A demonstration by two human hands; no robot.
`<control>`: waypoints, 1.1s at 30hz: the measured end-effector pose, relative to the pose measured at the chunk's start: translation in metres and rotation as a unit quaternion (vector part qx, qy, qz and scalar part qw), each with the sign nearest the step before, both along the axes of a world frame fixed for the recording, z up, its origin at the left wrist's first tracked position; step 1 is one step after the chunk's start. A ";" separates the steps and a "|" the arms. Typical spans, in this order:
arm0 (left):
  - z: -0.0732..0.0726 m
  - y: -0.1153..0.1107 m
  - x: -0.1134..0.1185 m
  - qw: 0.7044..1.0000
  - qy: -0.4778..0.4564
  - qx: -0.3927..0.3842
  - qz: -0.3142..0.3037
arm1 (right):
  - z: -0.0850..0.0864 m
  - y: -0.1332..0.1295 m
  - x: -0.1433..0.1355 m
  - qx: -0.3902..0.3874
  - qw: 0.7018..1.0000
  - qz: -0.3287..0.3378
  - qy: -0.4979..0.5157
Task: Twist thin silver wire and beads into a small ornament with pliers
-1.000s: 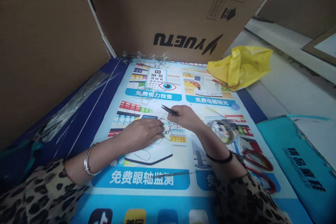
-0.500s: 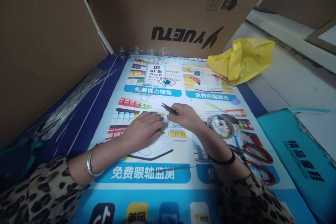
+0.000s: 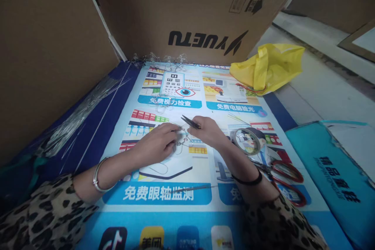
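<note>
My right hand (image 3: pixel 211 132) is closed around a small pair of dark pliers (image 3: pixel 190 121), whose pointed jaws stick out to the left and stand slightly apart. My left hand (image 3: pixel 158 142) reaches in from the other side, its thumb and fingertips pinched at a thin bent wire piece (image 3: pixel 184 139) with small beads or loops. This wire piece lies between both hands, just below the pliers; its fine details are too small to make out. A curved wire end (image 3: pixel 159 169) shows beneath my left hand.
A printed poster (image 3: pixel 187 215) covers the table. On the right are a tape roll (image 3: pixel 247 141), red-handled scissors (image 3: pixel 285 172), a yellow bag (image 3: pixel 269 68) and a teal bag (image 3: pixel 331 164). Straight wires (image 3: pixel 79 119) lie left; twisted wire pieces (image 3: pixel 159 60) sit by the cardboard box (image 3: pixel 187 11).
My left hand has drawn slightly left, and more of the wire piece shows between the hands. My right hand keeps its hold on the pliers, nearly still.
</note>
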State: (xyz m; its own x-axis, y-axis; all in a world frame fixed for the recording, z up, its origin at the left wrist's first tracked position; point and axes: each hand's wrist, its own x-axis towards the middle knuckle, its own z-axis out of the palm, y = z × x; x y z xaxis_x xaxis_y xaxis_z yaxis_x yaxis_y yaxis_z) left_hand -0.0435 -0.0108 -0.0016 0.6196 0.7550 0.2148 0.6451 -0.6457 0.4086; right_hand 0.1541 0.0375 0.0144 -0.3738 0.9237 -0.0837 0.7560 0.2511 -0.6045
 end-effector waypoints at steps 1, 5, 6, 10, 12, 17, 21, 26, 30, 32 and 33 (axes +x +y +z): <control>0.001 0.000 0.000 1.000 0.013 0.002 0.000 | 0.000 0.000 0.000 -0.001 1.000 0.001 -0.005; 0.002 0.000 0.000 0.999 0.047 0.018 -0.002 | 0.000 -0.002 0.000 -0.001 1.000 0.004 -0.023; 0.002 0.000 -0.001 0.999 0.050 0.019 0.000 | 0.000 -0.002 0.001 -0.002 1.000 0.004 -0.027; 0.003 -0.001 -0.001 0.998 0.058 0.012 0.011 | 0.001 -0.004 0.002 -0.006 0.999 0.003 -0.037; 0.003 -0.002 -0.002 0.998 0.060 0.009 0.017 | 0.001 -0.004 0.002 -0.005 0.999 0.002 -0.039; 0.004 0.000 -0.004 0.998 0.064 0.005 0.017 | 0.002 -0.005 0.002 -0.004 0.999 -0.004 -0.044; 0.005 0.006 -0.010 0.998 0.068 -0.006 0.005 | 0.003 -0.005 0.003 -0.002 0.999 -0.005 -0.044; 0.006 0.012 -0.018 0.998 0.057 -0.020 -0.009 | 0.001 -0.006 0.003 -0.002 0.999 -0.012 -0.046; 0.003 0.019 -0.028 0.998 0.045 -0.017 -0.040 | 0.001 -0.006 0.003 0.001 0.999 -0.012 -0.053; 0.000 0.023 -0.034 0.998 0.032 -0.011 -0.048 | 0.000 -0.006 0.003 0.007 0.998 -0.012 -0.056; -0.002 0.025 -0.037 0.999 0.021 -0.006 -0.049 | -0.001 -0.006 0.003 0.008 0.998 -0.013 -0.058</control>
State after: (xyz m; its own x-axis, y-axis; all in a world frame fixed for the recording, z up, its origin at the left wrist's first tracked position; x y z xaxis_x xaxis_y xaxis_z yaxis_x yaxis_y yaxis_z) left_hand -0.0801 0.0141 -0.0037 0.6993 0.6923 0.1783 0.5959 -0.7022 0.3897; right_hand 0.1574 0.0316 0.0138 -0.3383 0.9345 -0.1109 0.8269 0.2389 -0.5091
